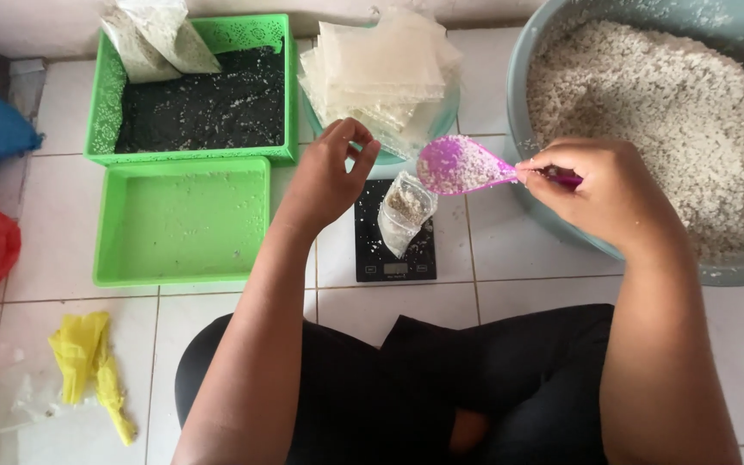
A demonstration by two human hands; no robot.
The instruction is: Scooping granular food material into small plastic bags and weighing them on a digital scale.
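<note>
Right hand [609,185] is gripping a pink scoop [462,165] full of white granules, held just above a small clear bag [405,211] sitting on the black scale [393,250] on the floor. Left hand [331,176] hovers nearby w/ fingers loosely curled, holding nothing. Big grey basin [561,52] of granules on the right.

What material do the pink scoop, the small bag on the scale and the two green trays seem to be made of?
The pink scoop, held in the right hand, looks like glossy, slightly see-through plastic. The small bag on the black scale appears to be thin clear plastic film, crinkled, its grainy contents visible. The green trays look like matte moulded plastic; the farther one has perforated walls.
</note>
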